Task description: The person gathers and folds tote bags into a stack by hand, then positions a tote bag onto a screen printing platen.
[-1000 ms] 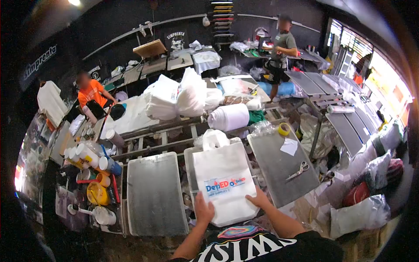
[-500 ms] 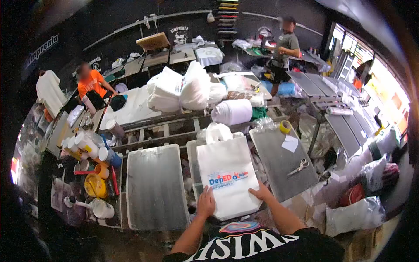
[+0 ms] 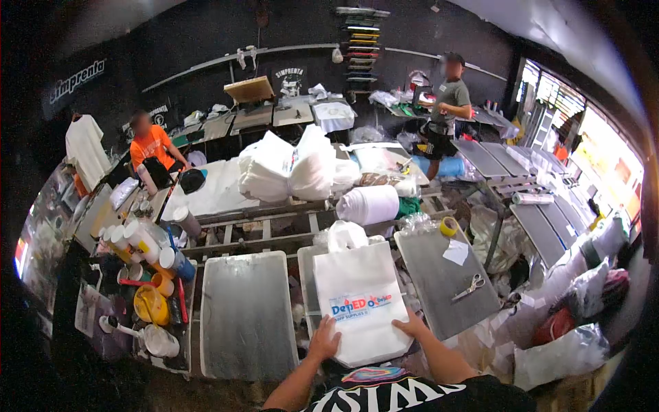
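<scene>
A white tote bag (image 3: pixel 357 288) with red and blue "DepED" lettering lies flat on a grey board in front of me, its looped handles pointing away. At the bag's lower left edge is my left hand (image 3: pixel 324 338), its thumb on the fabric. My right hand (image 3: pixel 412 325) grips the opposite edge, thumb on top and its other fingers partly hidden. Between both hands the bag lies smooth, and its lower end is closest to my body.
A bare grey board (image 3: pixel 247 312) is on the left. The right-hand board (image 3: pixel 439 275) carries scissors (image 3: pixel 469 287), yellow tape (image 3: pixel 449 226) and a paper piece. Paint tubs (image 3: pixel 151 302) crowd the far left. Beyond are stacked white bags (image 3: pixel 288 165), a white roll (image 3: pixel 368 204) and two people.
The view has tilted up slightly, so the scene sits lower in the frame. Both hands remain at the tote bag's edges, and the bag looks unchanged on the board.
</scene>
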A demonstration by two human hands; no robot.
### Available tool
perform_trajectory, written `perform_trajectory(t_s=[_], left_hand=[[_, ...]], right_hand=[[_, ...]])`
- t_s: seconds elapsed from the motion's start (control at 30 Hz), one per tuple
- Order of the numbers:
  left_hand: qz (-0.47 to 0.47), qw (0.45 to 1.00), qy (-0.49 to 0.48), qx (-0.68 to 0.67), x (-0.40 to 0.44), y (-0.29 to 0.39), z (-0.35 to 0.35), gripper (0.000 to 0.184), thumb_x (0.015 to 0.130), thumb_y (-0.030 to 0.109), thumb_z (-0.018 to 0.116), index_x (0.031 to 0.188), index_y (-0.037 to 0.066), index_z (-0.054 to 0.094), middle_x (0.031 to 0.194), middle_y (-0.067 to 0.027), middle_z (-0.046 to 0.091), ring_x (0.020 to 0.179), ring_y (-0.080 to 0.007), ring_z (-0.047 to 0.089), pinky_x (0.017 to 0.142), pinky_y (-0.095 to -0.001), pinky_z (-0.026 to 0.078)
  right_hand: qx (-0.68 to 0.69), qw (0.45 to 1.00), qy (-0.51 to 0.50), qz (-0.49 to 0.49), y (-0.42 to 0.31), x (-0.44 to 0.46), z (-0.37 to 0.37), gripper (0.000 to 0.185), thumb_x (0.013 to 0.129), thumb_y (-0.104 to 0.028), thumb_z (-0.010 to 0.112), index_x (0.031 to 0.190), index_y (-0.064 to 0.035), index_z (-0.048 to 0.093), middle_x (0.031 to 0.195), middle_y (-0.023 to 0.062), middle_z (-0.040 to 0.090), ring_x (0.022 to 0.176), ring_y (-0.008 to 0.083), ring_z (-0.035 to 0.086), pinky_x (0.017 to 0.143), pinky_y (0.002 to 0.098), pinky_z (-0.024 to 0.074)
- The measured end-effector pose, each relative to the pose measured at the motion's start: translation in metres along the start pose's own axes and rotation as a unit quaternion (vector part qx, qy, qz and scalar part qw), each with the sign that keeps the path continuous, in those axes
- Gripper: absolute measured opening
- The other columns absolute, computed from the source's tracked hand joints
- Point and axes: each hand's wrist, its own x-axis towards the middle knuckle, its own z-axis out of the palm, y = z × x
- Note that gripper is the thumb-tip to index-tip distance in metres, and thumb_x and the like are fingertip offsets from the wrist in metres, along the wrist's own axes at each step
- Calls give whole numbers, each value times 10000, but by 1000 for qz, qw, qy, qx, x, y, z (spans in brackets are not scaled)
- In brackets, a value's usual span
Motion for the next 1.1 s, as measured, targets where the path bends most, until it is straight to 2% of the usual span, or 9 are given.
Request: perform_trajectory(t_s=[0.17, 0.33, 0.43, 0.57, 0.63, 0.73, 0.87, 0.93, 1.1], left_hand=[[-4, 1000, -16, 4, 3, -5, -1, 580, 882, 333, 623, 1371, 66, 462, 1478, -224, 366, 1297, -413, 435, 1063, -496, 377], [6, 1000, 3, 8, 2, -8, 1, 573, 876, 336, 634, 1361, 77, 475, 1465, -208, 383, 1303, -390, 431, 1085, -486, 360], [32, 999, 21, 16, 5, -9, -1, 546, 874, 317, 637, 1347, 85, 489, 1432, -204, 414, 1295, -382, 439, 1076, -485, 370], [50, 998, 30, 25, 3, -13, -3, 459, 889, 237, 598, 1314, 85, 510, 1372, -210, 464, 1254, -390, 471, 1042, -478, 404], [59, 997, 36, 24, 5, -16, -3, 434, 894, 208, 582, 1304, 82, 515, 1358, -207, 478, 1239, -393, 483, 1030, -476, 415], [79, 996, 45, 25, 9, -19, -2, 404, 900, 165, 547, 1294, 78, 522, 1337, -196, 497, 1221, -387, 501, 1016, -474, 426], [68, 996, 48, 35, 8, -22, 4, 398, 902, 156, 527, 1291, 77, 526, 1339, -186, 496, 1220, -374, 504, 1008, -472, 429], [71, 995, 56, 44, 12, -21, 4, 397, 903, 156, 522, 1292, 77, 526, 1341, -186, 494, 1218, -372, 506, 1005, -472, 431], [62, 997, 41, 33, 14, -22, 1, 383, 904, 145, 519, 1279, 72, 535, 1330, -188, 503, 1200, -375, 517, 992, -467, 438]], right_hand=[[41, 999, 13, 12, 16, 6, 7, 734, 749, -424, 795, 1278, 11, 533, 1184, 215, 639, 1110, 304, 614, 969, 398, 465], [-28, 998, -13, 51, 44, 23, 9, 855, 746, -453, 802, 1396, -34, 438, 1266, 183, 609, 1181, 291, 571, 1025, 384, 427], [16, 998, -36, 45, 35, 19, 0, 856, 736, -463, 810, 1393, -44, 455, 1270, 178, 610, 1176, 289, 575, 1018, 386, 434], [-22, 996, -49, 77, 37, 34, -1, 860, 720, -479, 821, 1380, -46, 481, 1264, 174, 616, 1158, 282, 587, 1003, 386, 446], [83, 990, -89, 68, 44, 38, 1, 936, 642, -520, 860, 1345, -14, 502, 1223, 198, 633, 1108, 302, 616, 978, 389, 465], [35, 993, -81, 77, 45, 39, -1, 931, 635, -525, 862, 1339, -21, 520, 1232, 193, 631, 1110, 294, 616, 980, 387, 465], [32, 992, -92, 85, 54, 43, -3, 939, 634, -526, 861, 1354, -35, 513, 1236, 190, 630, 1113, 290, 615, 982, 395, 464], [23, 992, -83, 87, 85, 57, 8, 824, 706, -486, 835, 1326, -32, 539, 1228, 159, 640, 1105, 249, 615, 971, 366, 469], [14, 991, -91, 93, 38, 40, -7, 825, 719, -510, 813, 1339, -44, 532, 1244, 163, 631, 1121, 248, 607, 984, 372, 460]])
